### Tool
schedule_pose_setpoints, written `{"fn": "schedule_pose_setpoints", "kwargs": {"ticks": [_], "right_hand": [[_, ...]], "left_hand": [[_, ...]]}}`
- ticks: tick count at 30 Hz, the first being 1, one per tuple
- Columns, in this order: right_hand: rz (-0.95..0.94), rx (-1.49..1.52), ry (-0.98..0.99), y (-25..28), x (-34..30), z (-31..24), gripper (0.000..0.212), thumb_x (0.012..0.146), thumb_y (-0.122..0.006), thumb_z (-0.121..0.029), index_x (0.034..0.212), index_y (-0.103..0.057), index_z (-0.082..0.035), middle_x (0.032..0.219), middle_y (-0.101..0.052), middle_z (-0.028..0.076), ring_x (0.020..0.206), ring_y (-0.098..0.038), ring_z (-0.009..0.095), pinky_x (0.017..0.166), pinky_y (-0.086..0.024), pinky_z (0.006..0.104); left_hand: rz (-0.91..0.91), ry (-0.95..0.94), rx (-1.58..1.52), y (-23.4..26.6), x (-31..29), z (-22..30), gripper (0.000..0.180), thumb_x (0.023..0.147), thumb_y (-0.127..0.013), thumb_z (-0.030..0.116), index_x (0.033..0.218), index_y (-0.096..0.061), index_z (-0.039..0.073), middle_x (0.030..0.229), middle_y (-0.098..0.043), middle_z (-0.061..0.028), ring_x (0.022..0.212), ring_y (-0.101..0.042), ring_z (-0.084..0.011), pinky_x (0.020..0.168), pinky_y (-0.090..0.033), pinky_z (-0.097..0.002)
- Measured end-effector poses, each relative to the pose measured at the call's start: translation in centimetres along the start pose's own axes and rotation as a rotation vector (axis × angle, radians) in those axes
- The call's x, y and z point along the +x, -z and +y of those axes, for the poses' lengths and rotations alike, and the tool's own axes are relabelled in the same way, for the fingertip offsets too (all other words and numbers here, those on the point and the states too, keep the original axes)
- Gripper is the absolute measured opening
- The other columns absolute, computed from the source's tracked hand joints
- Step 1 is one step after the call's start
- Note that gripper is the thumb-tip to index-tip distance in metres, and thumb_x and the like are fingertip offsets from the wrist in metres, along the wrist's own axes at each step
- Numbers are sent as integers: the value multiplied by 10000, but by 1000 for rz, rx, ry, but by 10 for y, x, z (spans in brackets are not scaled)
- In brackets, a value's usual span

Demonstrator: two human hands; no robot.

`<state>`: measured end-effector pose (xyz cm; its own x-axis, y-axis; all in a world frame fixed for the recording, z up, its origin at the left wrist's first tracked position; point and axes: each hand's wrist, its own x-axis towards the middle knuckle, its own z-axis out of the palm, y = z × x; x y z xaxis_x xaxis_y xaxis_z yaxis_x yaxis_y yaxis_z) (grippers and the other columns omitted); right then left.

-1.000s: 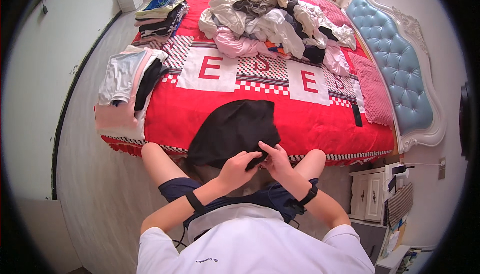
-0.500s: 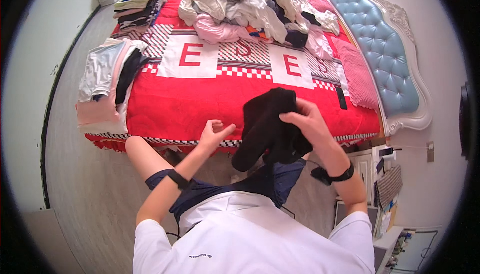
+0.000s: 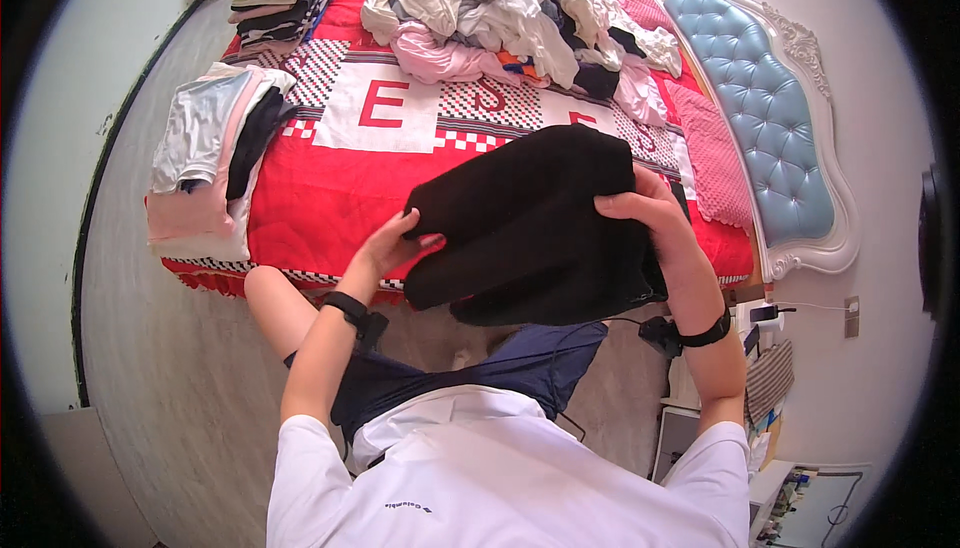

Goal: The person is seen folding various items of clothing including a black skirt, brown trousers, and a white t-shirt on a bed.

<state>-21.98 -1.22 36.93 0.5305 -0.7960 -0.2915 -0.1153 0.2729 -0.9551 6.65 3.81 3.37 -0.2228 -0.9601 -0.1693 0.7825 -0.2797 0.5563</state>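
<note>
A black cloth garment [image 3: 530, 228] is spread in the air between my hands, over my lap and the near edge of the bed. Its exact kind is not plain; the lower left side hangs in separate folds. My right hand [image 3: 660, 216] grips its right edge, thumb on top and the other fingers mostly hidden behind the cloth. At the opposite side, my left hand [image 3: 385, 244] has its fingers closed on the left edge. Both hands are above the red bedspread [image 3: 310, 213].
Folded clothes lie in a near stack [image 3: 195, 143] and a far stack [image 3: 285, 8] along the bed's left side. A loose heap of clothes [image 3: 515, 23] covers the far middle. At right stand pink pillows [image 3: 712, 153] and a blue tufted headboard [image 3: 755, 108].
The black garment has gone from bunched and hanging to stretched out wide. My left hand has moved from apart to holding its left edge; my right hand has shifted slightly right.
</note>
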Motion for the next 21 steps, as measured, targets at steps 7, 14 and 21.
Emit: {"fn": "schedule_pose_setpoints", "kwargs": {"ticks": [7,14,21], "right_hand": [[-58,147,-79,5,18,38,511,730,-737,-63,1222,-626,24,1106,-704,124,980,-695,214,920,-538,330],[-49,255,-180,-2,15,52,589,707,-730,-46,1275,-594,22,1159,-691,125,1003,-694,223,944,-539,344],[-77,242,-232,44,74,85,545,762,-697,-61,1286,-578,29,1166,-681,146,1019,-688,233,938,-549,362]], "left_hand": [[-168,114,-52,6,-17,39,665,919,-719,334,1441,-447,27,1419,-550,-144,1329,-505,-318,1127,-400,-499],[95,60,257,-12,-74,72,595,842,-743,38,1369,-483,-61,1295,-623,-169,1215,-599,-292,1053,-480,-437],[372,-300,661,-20,-69,142,443,836,-759,31,1254,-615,16,1138,-674,-57,1010,-640,-154,917,-508,-308]]}}
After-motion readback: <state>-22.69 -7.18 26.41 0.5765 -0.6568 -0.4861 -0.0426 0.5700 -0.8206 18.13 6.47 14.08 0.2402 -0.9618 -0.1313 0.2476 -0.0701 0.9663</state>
